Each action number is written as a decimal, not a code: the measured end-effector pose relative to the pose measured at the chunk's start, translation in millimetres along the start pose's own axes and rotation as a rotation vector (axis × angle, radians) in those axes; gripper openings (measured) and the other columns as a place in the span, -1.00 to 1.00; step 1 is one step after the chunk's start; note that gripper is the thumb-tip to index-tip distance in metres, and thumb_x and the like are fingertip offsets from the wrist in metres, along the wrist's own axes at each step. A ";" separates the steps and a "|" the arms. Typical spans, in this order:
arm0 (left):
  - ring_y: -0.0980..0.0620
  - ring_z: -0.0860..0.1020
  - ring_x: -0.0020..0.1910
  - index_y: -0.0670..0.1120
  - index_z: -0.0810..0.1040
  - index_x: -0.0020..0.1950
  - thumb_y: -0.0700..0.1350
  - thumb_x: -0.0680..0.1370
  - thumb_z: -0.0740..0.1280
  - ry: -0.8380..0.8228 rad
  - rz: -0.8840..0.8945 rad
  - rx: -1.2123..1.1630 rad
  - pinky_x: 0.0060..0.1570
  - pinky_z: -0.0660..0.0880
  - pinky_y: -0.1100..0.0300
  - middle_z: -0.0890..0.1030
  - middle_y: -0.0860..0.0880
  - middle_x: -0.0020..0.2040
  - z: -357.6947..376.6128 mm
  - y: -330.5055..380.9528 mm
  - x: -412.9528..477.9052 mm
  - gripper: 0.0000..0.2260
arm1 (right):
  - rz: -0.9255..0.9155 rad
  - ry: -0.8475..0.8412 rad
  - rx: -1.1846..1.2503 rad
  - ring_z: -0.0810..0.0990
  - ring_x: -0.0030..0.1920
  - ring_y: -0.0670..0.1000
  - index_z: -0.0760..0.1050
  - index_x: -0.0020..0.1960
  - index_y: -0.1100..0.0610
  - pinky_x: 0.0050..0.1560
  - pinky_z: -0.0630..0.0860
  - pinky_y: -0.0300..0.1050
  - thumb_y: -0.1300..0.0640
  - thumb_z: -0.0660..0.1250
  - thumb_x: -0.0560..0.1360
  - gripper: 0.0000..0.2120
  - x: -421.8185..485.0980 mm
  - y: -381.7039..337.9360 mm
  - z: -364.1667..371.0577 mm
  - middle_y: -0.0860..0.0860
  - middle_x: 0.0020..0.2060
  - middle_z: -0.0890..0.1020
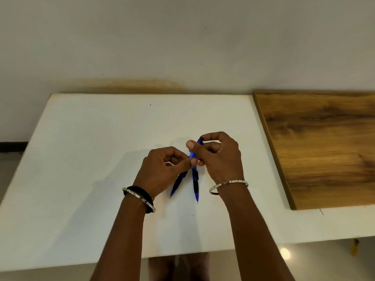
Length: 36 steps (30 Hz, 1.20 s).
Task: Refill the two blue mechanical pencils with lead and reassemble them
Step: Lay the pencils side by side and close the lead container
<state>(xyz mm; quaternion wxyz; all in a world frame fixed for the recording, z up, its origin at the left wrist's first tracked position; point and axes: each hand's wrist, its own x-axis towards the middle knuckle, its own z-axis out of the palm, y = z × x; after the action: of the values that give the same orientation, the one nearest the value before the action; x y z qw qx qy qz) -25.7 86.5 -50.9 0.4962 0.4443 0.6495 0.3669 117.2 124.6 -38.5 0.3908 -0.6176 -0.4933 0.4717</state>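
Left hand [162, 169]: fingers curled, thumb stretched toward the right hand, pinching the upper part of one blue pencil.
Right hand [220, 157]: fingers curled around the other blue pencil; index fingertip at its black top end, thumb raised beside the barrel.
Left pencil [178, 184]: translucent blue barrel with a black grip section, slanting down and to the left from under the left thumb; its thin tip points toward the person, just above the table.
Right pencil [195, 179]: same blue body and black grip, standing nearly straight between the two hands, black cap up by the right index finger, fine tip pointing down toward the person.
Pencils together: upper ends meet between the hands, tips spread apart below the wrists like an upside-down V.
Table [91, 159]: white, under both hands.
Wooden board [324, 149]: brown grain, lying to the right of the right hand, well apart.
Wrists: a metal bangle [229, 184] on the right; a bangle and black band [140, 197] on the left.
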 end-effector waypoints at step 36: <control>0.11 0.64 -0.44 -0.03 0.60 -0.11 0.05 0.41 0.51 0.290 -0.044 0.309 -0.20 0.60 0.17 0.67 0.00 -0.39 18.0 -3.4 0.9 -0.80 | -0.010 -0.065 -0.513 0.68 -0.23 0.02 0.64 -0.12 0.11 -0.03 0.61 -0.01 0.11 0.51 0.39 -0.89 0.3 10.5 -0.7 0.00 -0.31 0.70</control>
<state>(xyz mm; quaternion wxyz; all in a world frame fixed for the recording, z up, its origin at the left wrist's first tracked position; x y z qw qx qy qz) -9.1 86.9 -58.6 0.3314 0.4432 0.7722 0.3121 120.5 122.8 -48.3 0.2076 -0.6787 -0.6122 0.3486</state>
